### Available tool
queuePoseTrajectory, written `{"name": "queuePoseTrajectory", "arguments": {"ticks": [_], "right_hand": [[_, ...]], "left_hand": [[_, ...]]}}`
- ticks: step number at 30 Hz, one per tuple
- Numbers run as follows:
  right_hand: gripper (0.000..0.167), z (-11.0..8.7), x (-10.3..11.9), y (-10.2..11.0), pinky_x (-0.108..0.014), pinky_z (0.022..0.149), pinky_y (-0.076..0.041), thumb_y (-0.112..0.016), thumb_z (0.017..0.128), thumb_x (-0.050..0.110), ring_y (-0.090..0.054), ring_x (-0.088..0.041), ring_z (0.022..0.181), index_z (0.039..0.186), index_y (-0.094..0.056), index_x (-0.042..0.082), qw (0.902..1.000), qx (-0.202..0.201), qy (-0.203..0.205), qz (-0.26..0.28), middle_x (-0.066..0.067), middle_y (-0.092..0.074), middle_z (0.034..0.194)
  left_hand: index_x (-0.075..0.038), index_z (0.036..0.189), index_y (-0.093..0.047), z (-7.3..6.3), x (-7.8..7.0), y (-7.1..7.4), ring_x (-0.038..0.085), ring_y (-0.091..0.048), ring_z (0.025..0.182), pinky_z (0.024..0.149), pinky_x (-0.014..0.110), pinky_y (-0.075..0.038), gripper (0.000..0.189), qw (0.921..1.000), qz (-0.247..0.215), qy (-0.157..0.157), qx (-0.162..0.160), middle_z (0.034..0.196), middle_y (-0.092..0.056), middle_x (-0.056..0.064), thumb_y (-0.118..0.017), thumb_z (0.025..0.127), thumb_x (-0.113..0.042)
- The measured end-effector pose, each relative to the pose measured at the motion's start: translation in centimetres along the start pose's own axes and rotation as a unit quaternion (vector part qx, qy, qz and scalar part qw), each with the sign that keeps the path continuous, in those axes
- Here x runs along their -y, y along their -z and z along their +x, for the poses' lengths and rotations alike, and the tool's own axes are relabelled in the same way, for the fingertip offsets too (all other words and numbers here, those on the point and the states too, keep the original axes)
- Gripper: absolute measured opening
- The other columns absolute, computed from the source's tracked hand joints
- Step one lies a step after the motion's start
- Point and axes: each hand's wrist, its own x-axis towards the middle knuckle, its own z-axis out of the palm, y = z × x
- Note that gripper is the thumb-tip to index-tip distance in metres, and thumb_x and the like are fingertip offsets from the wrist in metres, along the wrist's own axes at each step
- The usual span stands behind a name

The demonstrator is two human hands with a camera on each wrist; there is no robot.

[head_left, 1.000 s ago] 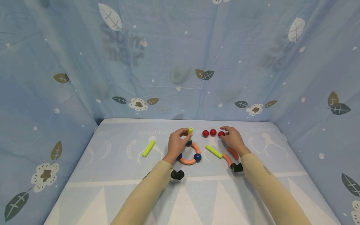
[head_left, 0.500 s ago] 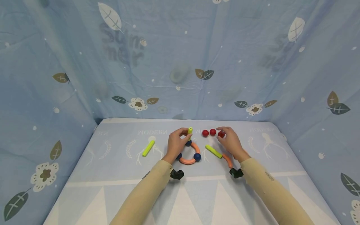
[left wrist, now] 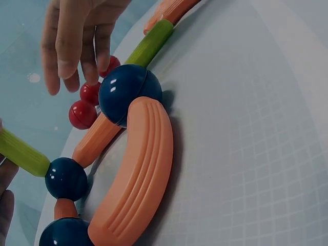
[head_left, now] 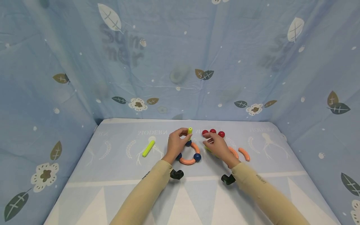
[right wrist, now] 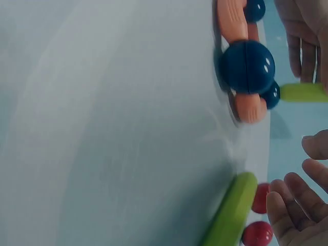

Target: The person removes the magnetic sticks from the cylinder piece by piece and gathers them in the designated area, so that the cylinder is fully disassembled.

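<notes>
My left hand (head_left: 176,144) pinches an upright green magnetic stick (head_left: 190,130) between thumb and fingers. The stick's lower end meets a navy ball (left wrist: 66,179) at the back of a ring. Curved orange sticks (head_left: 187,161) and navy balls (head_left: 197,157) make up that ring, which lies flat on the table. To the right of it, my right hand (head_left: 218,147) hovers with fingers apart and nothing between them. Beneath this hand lies another green stick (right wrist: 230,215), mostly covered in the head view. Just behind the hand are several red balls (head_left: 221,134).
A loose green stick (head_left: 148,148) lies left of the ring. Right of my right hand rest two curved orange sticks, one partly hidden by the wrist (head_left: 233,152) and one farther right (head_left: 244,154). A patterned cloth (head_left: 180,93) hangs behind the table.
My right hand has moved left and nearer, away from the rightmost red ball to above the green stick. The red balls stay put. My left hand keeps its pinch on the upright stick.
</notes>
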Motion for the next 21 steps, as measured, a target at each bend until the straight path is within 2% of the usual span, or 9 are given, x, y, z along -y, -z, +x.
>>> {"name": "queuePoseTrajectory", "arguments": {"ticks": [12, 21], "right_hand": [[0.037, 0.2, 1.5, -3.6, -0.042, 0.087, -0.057, -0.074, 0.095, 0.023, -0.069, -0.022, 0.099, 0.127, -0.067, 0.008, 0.9988, 0.012, 0.021, 0.042, -0.008, -0.069, 0.118], [0.034, 1.4, 2.0, -5.2, -0.037, 0.085, -0.058, -0.075, 0.095, 0.022, -0.069, -0.018, 0.095, 0.125, -0.069, 0.008, 0.9995, 0.006, 0.018, 0.025, -0.007, -0.071, 0.116]], "left_hand": [[-0.014, 0.11, -0.076, 0.1, 0.3, 0.1, 0.019, -0.071, 0.097, 0.091, 0.044, -0.056, 0.021, 0.9998, -0.011, -0.014, -0.001, 0.098, -0.075, 0.001, -0.078, 0.092, -0.024], [-0.014, 0.11, -0.076, 0.1, 0.2, 0.2, 0.021, -0.071, 0.097, 0.09, 0.047, -0.056, 0.02, 0.9997, -0.016, -0.018, -0.001, 0.098, -0.075, 0.002, -0.078, 0.092, -0.022]]}}
